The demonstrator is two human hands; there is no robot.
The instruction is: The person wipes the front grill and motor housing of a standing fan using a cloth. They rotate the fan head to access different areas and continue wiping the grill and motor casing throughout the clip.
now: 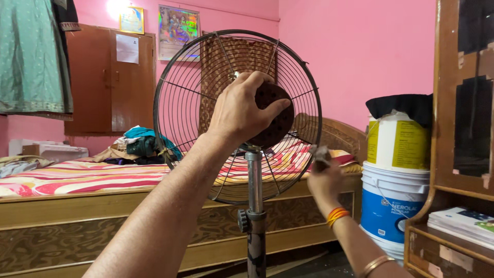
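A pedestal fan stands in front of me, with only its round wire rear guard (180,92) and brown motor housing (278,123) on a metal pole (254,180). My left hand (242,110) reaches up and grips the motor housing from the front. My right hand (325,180), with orange and gold bangles on the wrist, holds a small grey cloth (321,154) against the guard's lower right rim.
A wooden bed (103,206) with a striped sheet and piled clothes lies behind the fan. Stacked paint buckets (393,195) stand at right beside a wooden shelf unit (453,154) holding papers. A wooden wardrobe (110,77) is at back left.
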